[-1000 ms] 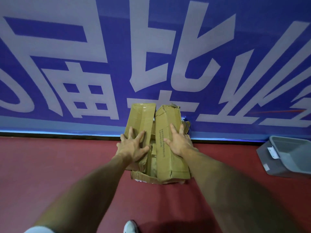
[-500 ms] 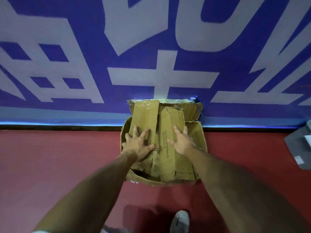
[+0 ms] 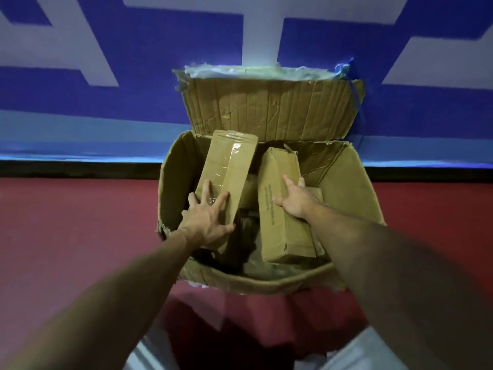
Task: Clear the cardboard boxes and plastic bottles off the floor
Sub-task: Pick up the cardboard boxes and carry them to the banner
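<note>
Cardboard boxes (image 3: 282,209), tilted, long axes toward wall (image 3: 133,102)

We see a blue banner (image 3: 149,57) across the back, with large white characters (image 3: 262,33) cut off by the top edge. Below it we have a pale blue band (image 3: 80,134), then a black strip (image 3: 80,169) running full width along the bottom.

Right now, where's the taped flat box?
Head view, centre-left: the taped flat box leans inside the big open carton, left hand on its near end, just left of the printed box.
</note>
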Motion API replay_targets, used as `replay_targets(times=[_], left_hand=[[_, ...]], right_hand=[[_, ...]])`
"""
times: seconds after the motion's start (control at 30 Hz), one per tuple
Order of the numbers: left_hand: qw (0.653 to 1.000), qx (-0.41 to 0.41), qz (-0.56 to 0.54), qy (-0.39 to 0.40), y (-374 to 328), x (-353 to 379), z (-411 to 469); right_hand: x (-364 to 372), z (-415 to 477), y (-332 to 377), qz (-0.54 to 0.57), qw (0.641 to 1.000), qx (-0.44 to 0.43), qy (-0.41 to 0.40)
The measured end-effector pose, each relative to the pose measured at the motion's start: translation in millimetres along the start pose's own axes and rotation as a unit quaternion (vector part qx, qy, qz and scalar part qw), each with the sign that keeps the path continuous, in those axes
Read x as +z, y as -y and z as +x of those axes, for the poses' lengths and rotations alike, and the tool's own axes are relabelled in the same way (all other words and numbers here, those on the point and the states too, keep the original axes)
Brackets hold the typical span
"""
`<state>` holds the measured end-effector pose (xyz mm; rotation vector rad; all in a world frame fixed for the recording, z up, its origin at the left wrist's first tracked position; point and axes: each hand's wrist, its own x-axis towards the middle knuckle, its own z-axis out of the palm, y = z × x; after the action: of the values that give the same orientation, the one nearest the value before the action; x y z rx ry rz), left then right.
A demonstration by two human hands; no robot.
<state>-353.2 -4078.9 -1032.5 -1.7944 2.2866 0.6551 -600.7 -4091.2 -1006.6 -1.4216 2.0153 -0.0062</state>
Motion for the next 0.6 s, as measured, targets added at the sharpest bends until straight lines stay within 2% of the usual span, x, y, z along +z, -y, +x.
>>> replay_targets(times=[0.1,0.2,0.3,0.4,0.5,0.6], left_hand=[[0.998,-0.021,-0.060,0.023,7.8,0.1,-6.1],[0.989,-0.081,-0.124,0.022,9.9,-5.5,5.1],[0.984,-0.120,-0.127,0.026,6.0,-1.2,14.1],[0.985,-0.121,-0.115,0.032,5.2,3.8,16.7],[0.984,-0.126,-0.124,0.025,8.3,1.0,20.6],[0.985,-0.128,-0.117,0.000,11.7,-4.6,23.8]], right_hand=[[20.5,1.7,8.5,-0.038,0.999,-0.013,0.029],[27.9,14.3,13.6,-0.100,0.992,-0.048,0.062],[34.5,22.1,4.0,-0.168,0.978,-0.078,0.096],[35.4,24.7,-6.5,-0.190,0.969,-0.099,0.122],[26.3,31.9,-9.9,-0.218,0.961,-0.123,0.119],[15.1,41.3,-10.9,-0.280,0.937,-0.175,0.117]])
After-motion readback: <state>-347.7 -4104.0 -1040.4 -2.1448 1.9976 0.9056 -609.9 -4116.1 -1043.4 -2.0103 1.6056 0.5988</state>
